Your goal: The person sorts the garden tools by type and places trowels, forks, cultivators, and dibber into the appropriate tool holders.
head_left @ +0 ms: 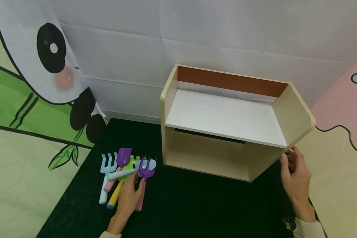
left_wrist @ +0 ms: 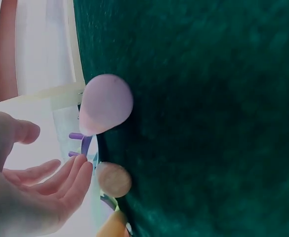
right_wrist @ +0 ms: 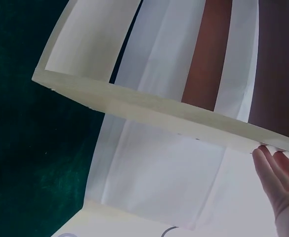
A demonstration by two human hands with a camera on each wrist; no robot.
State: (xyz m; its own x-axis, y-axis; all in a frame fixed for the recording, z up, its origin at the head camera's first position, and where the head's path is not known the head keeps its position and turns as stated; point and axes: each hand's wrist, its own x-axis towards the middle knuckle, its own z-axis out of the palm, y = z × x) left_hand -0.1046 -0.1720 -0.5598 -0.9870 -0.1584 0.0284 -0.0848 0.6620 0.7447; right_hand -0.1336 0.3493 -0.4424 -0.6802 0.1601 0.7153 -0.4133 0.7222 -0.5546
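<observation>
The person wears long sleeves in a plain, pale cream cloth. The left sleeve (head_left: 109,235) shows only as a small end at the bottom edge of the head view; the right sleeve (head_left: 309,228) shows more — the same light colour, reaching to the wrist. Just beside that right cuff is a small black piece (head_left: 288,224) with a yellow-green patch on it, too small to make out further, and a thin dark strip (head_left: 314,211) runs along the wrist's outer side. The left grip (head_left: 129,195) and the right grip (head_left: 297,178) are bare hands — ungloved, with slim fingers.
</observation>
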